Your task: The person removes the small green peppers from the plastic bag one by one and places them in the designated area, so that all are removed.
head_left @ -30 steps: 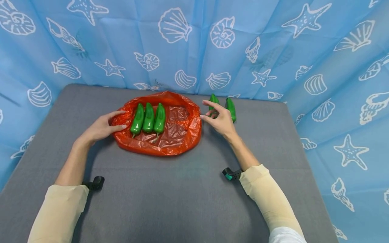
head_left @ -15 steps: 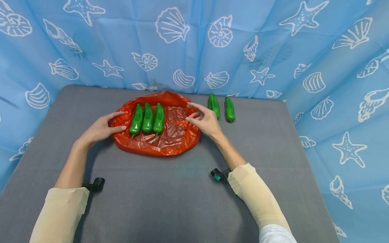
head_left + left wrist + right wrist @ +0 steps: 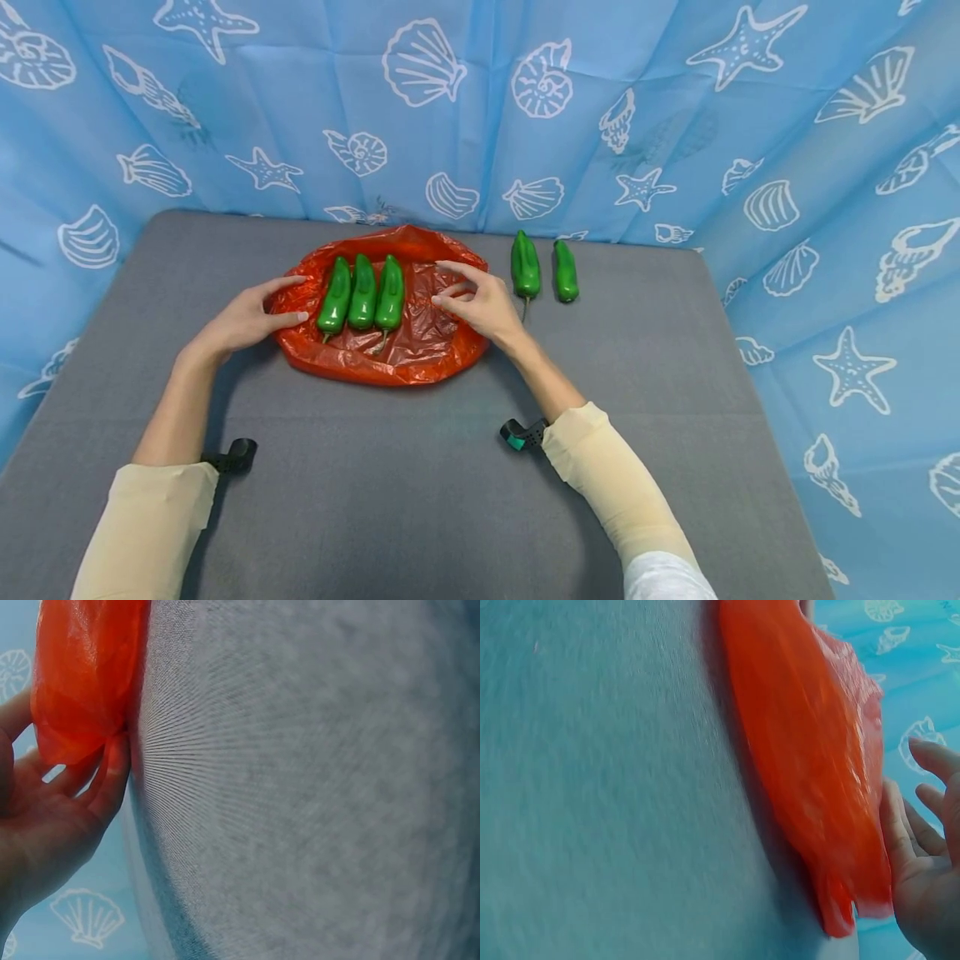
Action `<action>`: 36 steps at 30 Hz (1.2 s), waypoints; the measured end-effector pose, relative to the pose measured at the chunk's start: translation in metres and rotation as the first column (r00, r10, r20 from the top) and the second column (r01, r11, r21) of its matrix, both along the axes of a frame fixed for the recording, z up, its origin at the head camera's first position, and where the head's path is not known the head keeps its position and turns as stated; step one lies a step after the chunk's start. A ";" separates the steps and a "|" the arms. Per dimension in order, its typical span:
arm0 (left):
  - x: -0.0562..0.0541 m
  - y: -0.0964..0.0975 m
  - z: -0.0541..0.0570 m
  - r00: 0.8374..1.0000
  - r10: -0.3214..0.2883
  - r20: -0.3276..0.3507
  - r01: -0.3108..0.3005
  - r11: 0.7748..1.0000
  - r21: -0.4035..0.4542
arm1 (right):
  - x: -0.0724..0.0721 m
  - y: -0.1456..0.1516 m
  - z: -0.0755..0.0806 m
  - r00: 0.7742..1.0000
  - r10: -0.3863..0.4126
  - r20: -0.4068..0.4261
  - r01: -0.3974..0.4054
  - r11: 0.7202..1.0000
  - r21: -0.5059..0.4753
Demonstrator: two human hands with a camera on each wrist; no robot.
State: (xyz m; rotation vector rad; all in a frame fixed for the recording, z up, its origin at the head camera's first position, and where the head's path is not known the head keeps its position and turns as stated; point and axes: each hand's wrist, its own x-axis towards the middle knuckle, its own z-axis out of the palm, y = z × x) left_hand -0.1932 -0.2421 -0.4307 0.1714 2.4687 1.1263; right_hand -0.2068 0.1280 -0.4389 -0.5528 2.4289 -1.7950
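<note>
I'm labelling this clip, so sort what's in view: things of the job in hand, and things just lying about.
Belongs to the job: red bag; three green peppers inside it; left hand; right hand; likely the two loose green peppers.

Just around: grey table; blue curtain; wrist cameras.

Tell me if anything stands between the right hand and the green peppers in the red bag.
Nothing visible does: in the head view, only bare lining of the red bag shows between the right hand and the nearest green pepper.
</note>
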 end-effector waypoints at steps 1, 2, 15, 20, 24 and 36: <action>0.000 0.000 0.000 1.000 0.000 -0.001 0.000 1.000 -0.003 | 0.000 -0.002 0.000 1.000 0.006 0.005 -0.006 1.000 0.002; 0.000 0.000 0.000 1.000 -0.001 -0.003 0.001 1.000 -0.008 | 0.000 -0.005 0.000 1.000 0.010 0.009 -0.010 1.000 0.005; 0.001 -0.001 0.003 1.000 -0.007 0.010 0.007 1.000 0.005 | -0.002 -0.025 0.001 0.994 0.036 0.102 -0.044 0.996 0.082; 0.000 -0.001 0.003 1.000 -0.005 0.012 0.005 1.000 0.011 | -0.002 -0.030 0.001 0.996 0.029 0.083 -0.040 0.990 0.132; -0.002 -0.001 0.001 1.000 0.000 0.012 0.000 1.000 0.015 | -0.004 -0.034 0.000 0.996 0.034 0.085 -0.048 0.984 0.173; -0.003 -0.001 0.001 1.000 0.001 0.020 -0.002 1.000 0.016 | -0.005 -0.045 -0.003 0.988 0.063 0.141 -0.096 0.966 0.242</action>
